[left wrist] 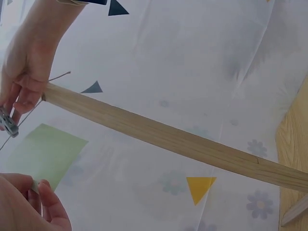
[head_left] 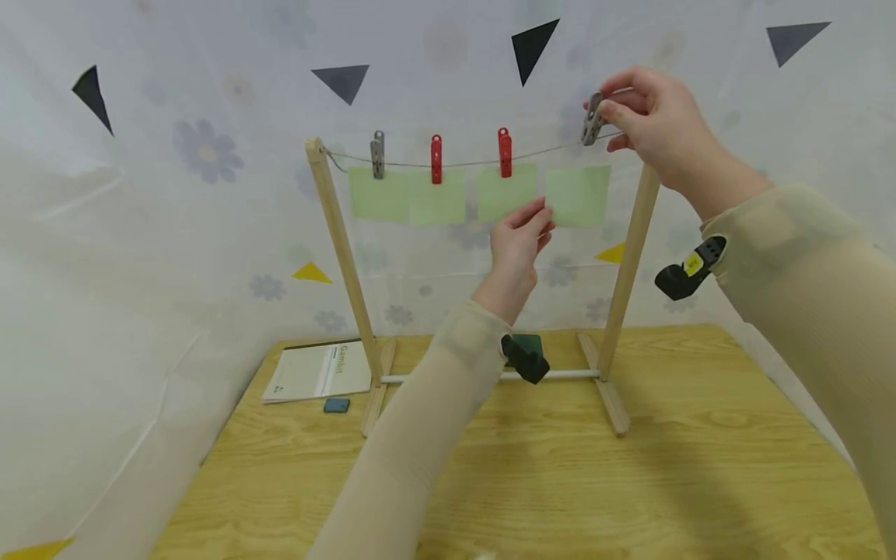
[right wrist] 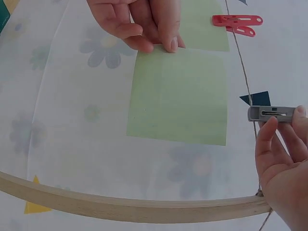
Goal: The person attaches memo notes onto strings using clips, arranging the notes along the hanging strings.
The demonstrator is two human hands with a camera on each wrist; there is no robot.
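Note:
My left hand (head_left: 516,241) pinches one edge of a light green paper square (head_left: 579,196), holding it up just below the string (head_left: 553,148). In the right wrist view the whole sheet (right wrist: 180,96) hangs apart from the string. My right hand (head_left: 654,128) pinches a grey clothespin (head_left: 592,118) at the string, near the right post. The far end of that clothespin (right wrist: 269,114) meets the string in the right wrist view. Farther left, a grey clothespin (head_left: 378,155) and two red clothespins (head_left: 436,159) sit on the string over more green paper squares (head_left: 378,198).
A wooden frame with a left post (head_left: 343,241) and right post (head_left: 633,264) stands on the wood-grain table (head_left: 532,482). A white notebook (head_left: 318,373), a small blue block (head_left: 337,405) and a dark green object (head_left: 528,346) lie there. Behind hangs a flowered sheet (head_left: 210,257).

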